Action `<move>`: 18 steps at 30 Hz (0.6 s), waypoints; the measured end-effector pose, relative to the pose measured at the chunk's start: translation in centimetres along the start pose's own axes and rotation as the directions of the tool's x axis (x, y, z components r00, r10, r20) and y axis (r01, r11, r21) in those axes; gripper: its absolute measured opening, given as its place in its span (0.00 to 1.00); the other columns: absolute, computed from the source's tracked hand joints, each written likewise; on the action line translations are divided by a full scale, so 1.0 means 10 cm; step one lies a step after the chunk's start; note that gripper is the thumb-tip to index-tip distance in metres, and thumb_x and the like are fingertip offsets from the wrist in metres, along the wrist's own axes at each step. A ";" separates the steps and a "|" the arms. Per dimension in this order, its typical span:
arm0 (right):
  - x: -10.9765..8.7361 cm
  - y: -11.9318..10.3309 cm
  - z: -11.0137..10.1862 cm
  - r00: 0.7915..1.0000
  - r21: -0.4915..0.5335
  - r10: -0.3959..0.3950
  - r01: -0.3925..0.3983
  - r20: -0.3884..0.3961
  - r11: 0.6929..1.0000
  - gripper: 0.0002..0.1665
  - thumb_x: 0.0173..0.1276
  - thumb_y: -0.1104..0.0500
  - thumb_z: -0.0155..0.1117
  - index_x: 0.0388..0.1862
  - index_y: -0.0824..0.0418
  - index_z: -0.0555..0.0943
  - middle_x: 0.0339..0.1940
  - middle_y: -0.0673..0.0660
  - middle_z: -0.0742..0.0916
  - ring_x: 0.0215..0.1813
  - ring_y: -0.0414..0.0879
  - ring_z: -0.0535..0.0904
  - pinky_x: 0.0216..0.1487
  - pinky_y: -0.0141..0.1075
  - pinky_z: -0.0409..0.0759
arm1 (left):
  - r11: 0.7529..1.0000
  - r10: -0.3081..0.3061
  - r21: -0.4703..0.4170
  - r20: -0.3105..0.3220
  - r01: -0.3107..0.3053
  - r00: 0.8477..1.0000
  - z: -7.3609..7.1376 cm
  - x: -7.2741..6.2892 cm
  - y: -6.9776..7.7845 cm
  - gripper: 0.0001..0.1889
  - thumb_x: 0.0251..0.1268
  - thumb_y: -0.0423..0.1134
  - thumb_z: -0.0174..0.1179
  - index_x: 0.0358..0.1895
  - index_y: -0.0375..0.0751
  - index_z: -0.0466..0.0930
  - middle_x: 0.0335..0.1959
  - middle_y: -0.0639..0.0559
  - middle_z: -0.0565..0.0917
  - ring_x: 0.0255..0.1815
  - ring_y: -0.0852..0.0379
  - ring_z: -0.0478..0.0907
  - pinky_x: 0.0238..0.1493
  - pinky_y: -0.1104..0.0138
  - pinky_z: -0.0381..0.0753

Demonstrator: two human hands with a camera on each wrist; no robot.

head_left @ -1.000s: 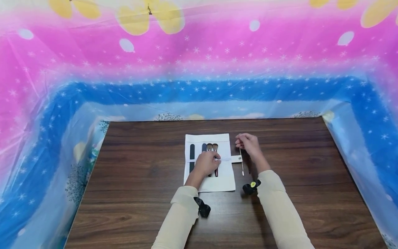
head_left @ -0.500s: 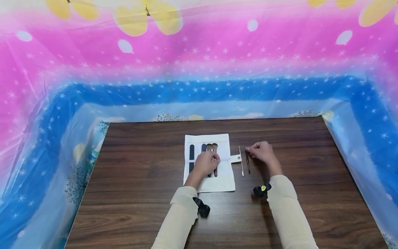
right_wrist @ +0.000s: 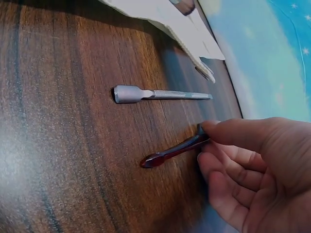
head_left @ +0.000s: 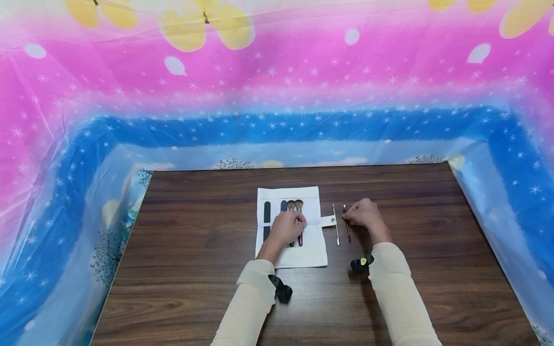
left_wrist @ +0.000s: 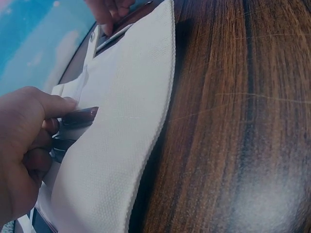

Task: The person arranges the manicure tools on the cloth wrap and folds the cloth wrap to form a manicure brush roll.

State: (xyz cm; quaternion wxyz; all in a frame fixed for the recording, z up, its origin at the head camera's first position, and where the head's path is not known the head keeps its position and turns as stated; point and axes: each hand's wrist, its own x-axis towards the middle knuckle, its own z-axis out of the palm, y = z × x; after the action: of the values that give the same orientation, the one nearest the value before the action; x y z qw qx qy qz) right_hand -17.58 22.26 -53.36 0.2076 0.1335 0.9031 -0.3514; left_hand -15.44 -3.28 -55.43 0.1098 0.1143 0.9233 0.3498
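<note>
A white cloth pouch (head_left: pixel 303 257) lies open on the wooden table, with two makeup brushes (head_left: pixel 299 205) and two dark nail files (head_left: pixel 267 214) under its thin elastic band (head_left: pixel 314 222). My left hand (head_left: pixel 286 228) lies over the brush handles. In the left wrist view, its thumb and curled fingers pinch the band beside a dark red handle (left_wrist: pixel 80 116). My right hand (head_left: pixel 364 213) holds a slim, dark red tool (right_wrist: pixel 172 151) near one end between thumb and fingers; its other end is rounded. To its left lies a silver cuticle pusher (right_wrist: pixel 182 94).
The pouch's snap tab (head_left: pixel 327 221) sticks out to the right, its end right at the cuticle pusher. A patterned pink and blue cloth (head_left: pixel 277 127) stands behind the table (head_left: pixel 195 288) and around its sides.
My right hand has left the cuticle pusher and moved right to the dark red tool, its grip then shifting slightly nearer along it. My left hand stays in place on the pouch.
</note>
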 end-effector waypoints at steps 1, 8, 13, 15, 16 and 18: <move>0.00 -0.01 0.00 1.000 -0.009 -0.002 0.002 -0.002 1.000 0.11 0.67 0.55 0.70 0.32 0.63 0.89 0.24 0.52 0.88 0.28 0.41 0.81 0.33 0.33 0.77 | 1.000 0.000 -0.001 0.000 0.000 1.000 0.00 0.00 0.00 0.06 0.71 0.39 0.62 0.37 0.44 0.87 0.18 0.59 0.74 0.20 0.63 0.68 0.26 0.71 0.67; -0.01 -0.06 0.07 0.999 -0.133 -0.024 0.017 -0.048 0.991 0.26 0.68 0.51 0.64 0.11 0.54 0.69 0.09 0.46 0.70 0.19 0.44 0.69 0.27 0.37 0.70 | 1.000 -0.001 0.004 -0.003 0.001 1.000 0.00 0.00 0.00 0.06 0.71 0.40 0.62 0.37 0.44 0.87 0.17 0.60 0.73 0.20 0.64 0.67 0.26 0.71 0.66; -0.03 -0.06 0.10 0.997 -0.104 -0.022 0.014 -0.080 0.994 0.28 0.68 0.50 0.62 0.10 0.52 0.65 0.09 0.46 0.67 0.18 0.44 0.66 0.26 0.38 0.68 | 1.000 0.006 0.013 -0.003 -0.006 1.000 0.00 0.00 0.01 0.06 0.71 0.39 0.61 0.37 0.44 0.87 0.18 0.59 0.75 0.20 0.64 0.68 0.27 0.71 0.67; -0.04 -0.03 0.10 0.995 -0.074 -0.034 0.027 -0.092 0.997 0.27 0.69 0.50 0.62 0.10 0.53 0.67 0.10 0.47 0.72 0.19 0.45 0.69 0.27 0.37 0.69 | 1.000 0.010 0.016 -0.005 -0.010 1.000 -0.01 0.00 0.01 0.06 0.71 0.39 0.61 0.37 0.44 0.87 0.18 0.58 0.76 0.20 0.64 0.68 0.27 0.71 0.68; -0.04 -0.02 0.10 0.994 -0.053 -0.044 0.038 -0.100 0.998 0.26 0.69 0.51 0.62 0.11 0.54 0.68 0.11 0.48 0.74 0.20 0.45 0.71 0.27 0.37 0.70 | 1.000 0.010 0.018 -0.005 -0.010 1.000 -0.01 0.00 0.01 0.06 0.71 0.39 0.61 0.37 0.45 0.87 0.18 0.58 0.76 0.20 0.64 0.68 0.27 0.71 0.68; -0.03 0.02 0.09 0.992 -0.013 -0.065 0.064 -0.111 0.998 0.24 0.69 0.51 0.62 0.13 0.55 0.71 0.13 0.49 0.78 0.22 0.45 0.74 0.29 0.36 0.71 | 1.000 0.006 0.019 -0.002 -0.006 1.000 -0.01 0.00 0.01 0.07 0.71 0.40 0.61 0.38 0.45 0.87 0.18 0.59 0.75 0.20 0.63 0.68 0.27 0.71 0.68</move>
State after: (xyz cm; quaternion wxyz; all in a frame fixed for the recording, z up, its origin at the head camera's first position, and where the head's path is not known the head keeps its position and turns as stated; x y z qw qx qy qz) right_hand -16.95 21.77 -53.91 0.1460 0.1228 0.9187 -0.3458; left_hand -15.44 -3.23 -55.31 0.1064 0.1179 0.9264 0.3415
